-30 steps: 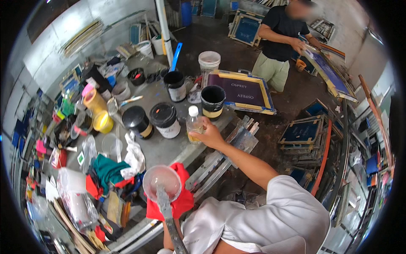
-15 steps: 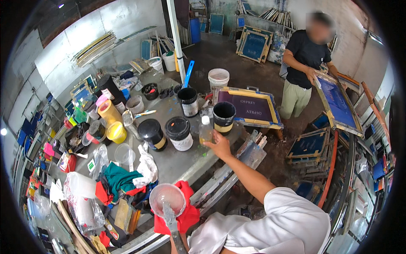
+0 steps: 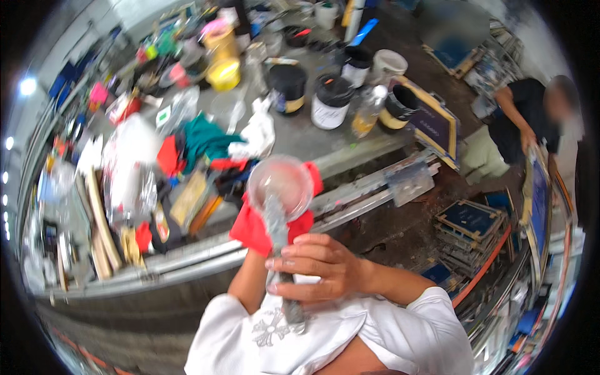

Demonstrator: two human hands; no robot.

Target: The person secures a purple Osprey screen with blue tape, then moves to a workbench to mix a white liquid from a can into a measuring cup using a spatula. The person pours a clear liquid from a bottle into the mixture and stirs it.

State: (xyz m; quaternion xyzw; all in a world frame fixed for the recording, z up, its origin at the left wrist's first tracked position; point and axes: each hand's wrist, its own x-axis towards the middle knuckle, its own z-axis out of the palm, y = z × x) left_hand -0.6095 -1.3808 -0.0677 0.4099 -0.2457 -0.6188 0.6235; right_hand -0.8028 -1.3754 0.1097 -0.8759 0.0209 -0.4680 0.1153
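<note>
My right hand (image 3: 319, 267) is closed around the lower end of a grey, paint-smeared stirring stick (image 3: 276, 219). The stick runs up into a clear plastic cup (image 3: 281, 182) held in the air before the table edge. A red rag (image 3: 256, 230) is wrapped under the cup. My left forearm (image 3: 245, 284) rises into that rag; the left hand itself is hidden beneath it, carrying rag and cup. A small clear bottle with yellowish liquid (image 3: 367, 112) stands untouched on the grey table (image 3: 294, 134).
Black ink tubs (image 3: 330, 100), a yellow tub (image 3: 223, 73), a white bucket (image 3: 389, 62) and piled rags and packets crowd the table. A framed screen (image 3: 434, 125) lies at its right end. Blue frames (image 3: 472, 220) are stacked on the floor. Another person (image 3: 522, 122) bends over a screen at right.
My right hand left the small bottle on the table and came back to grip the stick. The view swung down and the cup now sits closer to me.
</note>
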